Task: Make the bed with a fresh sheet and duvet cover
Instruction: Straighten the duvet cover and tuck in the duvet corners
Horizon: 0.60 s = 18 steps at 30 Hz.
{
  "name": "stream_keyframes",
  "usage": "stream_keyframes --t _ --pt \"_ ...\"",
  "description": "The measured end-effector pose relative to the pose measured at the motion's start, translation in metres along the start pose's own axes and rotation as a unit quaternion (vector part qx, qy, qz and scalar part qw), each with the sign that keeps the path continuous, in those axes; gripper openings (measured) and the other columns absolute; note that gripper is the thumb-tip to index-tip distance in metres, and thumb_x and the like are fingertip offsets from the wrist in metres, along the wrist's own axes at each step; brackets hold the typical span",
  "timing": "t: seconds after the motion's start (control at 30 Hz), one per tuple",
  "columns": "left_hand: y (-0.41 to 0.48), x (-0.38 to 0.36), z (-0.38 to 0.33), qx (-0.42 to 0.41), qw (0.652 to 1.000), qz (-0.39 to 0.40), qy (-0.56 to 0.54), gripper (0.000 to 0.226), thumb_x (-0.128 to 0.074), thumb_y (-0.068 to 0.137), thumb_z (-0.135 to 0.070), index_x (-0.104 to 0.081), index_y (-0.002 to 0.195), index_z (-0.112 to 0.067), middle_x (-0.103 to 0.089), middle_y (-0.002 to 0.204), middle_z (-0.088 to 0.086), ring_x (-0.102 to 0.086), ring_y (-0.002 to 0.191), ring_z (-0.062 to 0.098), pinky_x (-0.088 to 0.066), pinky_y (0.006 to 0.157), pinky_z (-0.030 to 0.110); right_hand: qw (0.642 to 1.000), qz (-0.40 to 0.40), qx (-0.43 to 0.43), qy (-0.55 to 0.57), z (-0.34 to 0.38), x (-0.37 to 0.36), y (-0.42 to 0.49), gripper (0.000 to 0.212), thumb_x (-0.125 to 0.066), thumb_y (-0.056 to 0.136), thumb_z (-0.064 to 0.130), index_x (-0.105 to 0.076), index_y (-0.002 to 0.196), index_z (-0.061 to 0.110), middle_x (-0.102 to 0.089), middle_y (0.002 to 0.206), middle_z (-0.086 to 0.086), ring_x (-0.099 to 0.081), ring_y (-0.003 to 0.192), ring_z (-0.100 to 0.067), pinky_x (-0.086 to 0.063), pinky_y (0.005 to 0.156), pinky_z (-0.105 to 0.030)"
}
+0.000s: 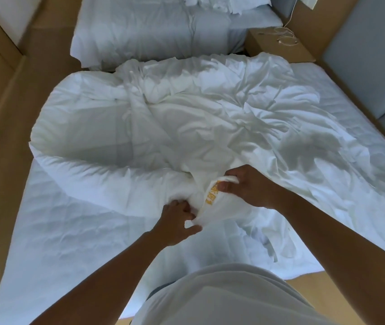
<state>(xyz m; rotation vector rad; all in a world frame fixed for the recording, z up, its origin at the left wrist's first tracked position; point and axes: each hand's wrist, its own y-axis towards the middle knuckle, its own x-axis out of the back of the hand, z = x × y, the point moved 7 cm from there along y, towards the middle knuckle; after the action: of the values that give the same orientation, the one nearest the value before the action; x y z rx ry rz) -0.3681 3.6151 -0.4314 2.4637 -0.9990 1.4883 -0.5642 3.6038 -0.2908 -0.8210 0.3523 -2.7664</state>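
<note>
Left grip (178,220): lower centre of the frame, fingers curled and thumb closed on a bunch of white fabric from the duvet cover (186,109)
Right grip (248,186): just right of centre and slightly higher than the left, fingers curled tight round a twisted fold of the same cover
Between the grips: a short stretch of cover carrying a yellow printed marking (212,193), its upper end touching the right fingertips; the print is too small to read
Duvet cover: white and heavily creased, heaped across the middle and right of the bed (69,242), reaching the far edge
Padded fold (88,170): a thick white roll curving along the left centre, lying on the bed just beside the left grip
Bed surface: quilted white, bare in the lower left of the frame
Person: white shirt (233,296) at bottom centre, both forearms bare and reaching forward
Second bed (151,29): top centre, white bedding, well apart from the grips
Bedside cabinet (280,48): upper right, brown, a white cable (287,38) lying on it
Grey padded panel (362,55): right edge
Floor (4,137): brown, along the left side
</note>
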Motion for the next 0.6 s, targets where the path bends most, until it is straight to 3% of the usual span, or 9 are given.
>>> stream_keyframes --t 0.1,0.17,0.2,0.3,0.37,0.43,0.5,0.53,0.6 --pt "0.004 -0.02 0.011 0.022 0.997 0.057 0.045 0.044 -0.054 0.096 -0.056 -0.069 0.124 -0.025 -0.072 0.114 -0.003 -0.06 0.118 0.02 -0.036 0.1 0.031 0.999 0.041 0.017 -0.001 0.004 -0.007 -0.005 0.029 -0.075 0.089 0.037 -0.067 0.069 0.017 -0.057 0.058 0.008 -0.052 0.053 -0.002 -0.04 0.052 -0.014" --pt "0.008 -0.041 0.01 0.069 0.992 0.099 0.045 0.056 -0.046 0.1 -0.057 -0.052 0.144 -0.023 -0.061 0.138 0.001 -0.053 0.132 0.024 -0.04 0.109 0.037 0.999 0.045 0.028 -0.002 0.008 -0.001 -0.005 0.032 -0.075 0.089 0.037 -0.063 0.063 0.023 -0.051 0.053 0.012 -0.046 0.049 -0.002 -0.035 0.05 -0.011" --pt "0.007 -0.046 0.008 0.085 0.991 0.093 0.036 0.058 -0.046 0.101 -0.055 -0.049 0.146 -0.018 -0.059 0.141 0.004 -0.053 0.132 0.028 -0.043 0.107 0.04 0.998 0.049 0.034 -0.01 0.009 0.003 -0.005 0.033 -0.074 0.089 0.038 -0.062 0.062 0.025 -0.049 0.052 0.013 -0.044 0.048 -0.002 -0.033 0.049 -0.01" --pt "0.0 -0.01 0.016 0.051 0.992 -0.057 0.101 0.045 -0.063 0.098 -0.039 -0.068 0.125 -0.004 -0.069 0.123 0.017 -0.066 0.115 0.035 -0.054 0.095 0.045 0.991 0.082 0.047 -0.092 0.003 0.011 -0.009 0.033 -0.074 0.088 0.044 -0.065 0.066 0.022 -0.051 0.055 0.006 -0.043 0.051 -0.003 -0.035 0.052 -0.013" --pt "-0.009 0.034 0.04 0.01 0.981 -0.132 0.143 0.049 -0.053 0.101 -0.044 -0.07 0.125 -0.005 -0.068 0.128 0.017 -0.061 0.123 0.036 -0.047 0.105 0.047 0.981 0.106 0.036 -0.156 -0.006 0.011 -0.012 0.037 -0.073 0.085 0.051 -0.067 0.07 0.018 -0.059 0.062 0.001 -0.05 0.056 -0.004 -0.038 0.056 -0.015" --pt "-0.017 0.075 0.06 -0.057 0.96 -0.223 0.157 0.05 -0.051 0.099 -0.044 -0.075 0.113 -0.004 -0.073 0.113 0.019 -0.069 0.108 0.037 -0.055 0.093 0.05 0.978 0.094 0.022 -0.182 -0.007 0.018 -0.014 0.039 -0.069 0.08 0.057 -0.063 0.065 0.022 -0.057 0.057 0.008 -0.05 0.053 -0.001 -0.037 0.055 -0.014" --pt "-0.024 0.079 0.061 -0.02 0.961 -0.258 0.102 0.028 -0.065 0.087 -0.027 -0.077 0.099 -0.004 -0.075 0.091 0.021 -0.074 0.084 0.038 -0.061 0.071 0.046 0.979 0.069 0.02 -0.19 0.003 0.032 -0.009 0.037 -0.066 0.075 0.061 -0.059 0.061 0.028 -0.054 0.054 0.012 -0.049 0.051 0.001 -0.037 0.055 -0.014" --pt "-0.024 0.064 0.052 0.01 0.964 -0.263 0.047 0.019 -0.074 0.079 -0.015 -0.076 0.095 -0.004 -0.073 0.087 0.022 -0.073 0.08 0.039 -0.06 0.068 0.045 0.98 0.058 0.028 -0.187 0.011 0.041 -0.006 0.038 -0.065 0.074 0.063 -0.058 0.059 0.028 -0.053 0.054 0.011 -0.048 0.051 0.0 -0.037 0.055 -0.015" --pt "-0.021 0.022 0.024 0.033 0.96 -0.271 -0.057 0.021 -0.083 0.076 -0.007 -0.073 0.094 -0.005 -0.067 0.102 0.025 -0.066 0.1 0.038 -0.057 0.086 0.041 0.981 0.044 0.058 -0.179 0.027 0.055 -0.004 0.044 -0.066 0.077 0.062 -0.057 0.06 0.022 -0.048 0.055 0.005 -0.042 0.052 -0.004 -0.035 0.053 -0.018"
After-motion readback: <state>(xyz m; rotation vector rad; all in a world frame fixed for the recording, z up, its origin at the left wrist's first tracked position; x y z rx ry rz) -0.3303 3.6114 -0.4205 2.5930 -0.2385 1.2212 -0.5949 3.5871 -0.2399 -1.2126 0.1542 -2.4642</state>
